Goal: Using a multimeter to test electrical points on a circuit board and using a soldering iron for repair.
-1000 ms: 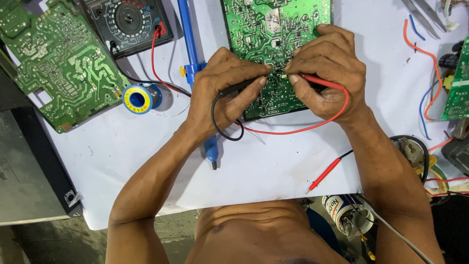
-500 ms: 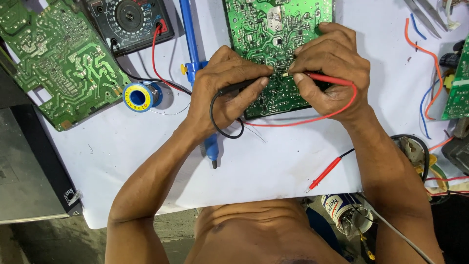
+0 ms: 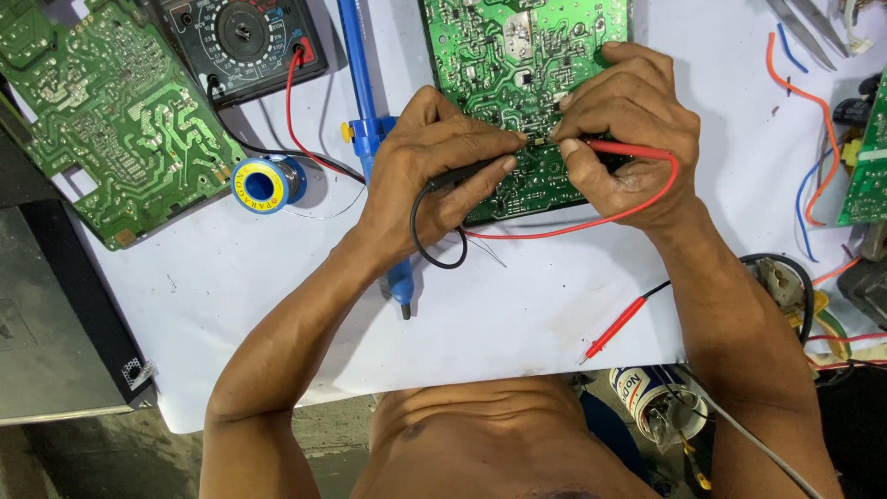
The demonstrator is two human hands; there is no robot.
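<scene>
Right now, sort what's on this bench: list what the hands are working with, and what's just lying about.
In use:
left hand with black probe
right hand with red probe
middle green circuit board
multimeter

Lying about:
second circuit board
solder spool
blue desoldering pump
spare red probe
tweezers

Three green circuit boards: one at 12 o'clock (image 3: 517,55), one at 10 o'clock (image 3: 102,120), one cut off at 3 o'clock (image 3: 868,176). One analog multimeter (image 3: 242,37) at 11. Two probes in use: one black (image 3: 462,174), one red (image 3: 628,150). One spare red probe (image 3: 614,328) at 5. One solder spool (image 3: 263,185). One blue desoldering pump (image 3: 370,129). Two hands: left (image 3: 434,176), right (image 3: 628,139).
</scene>
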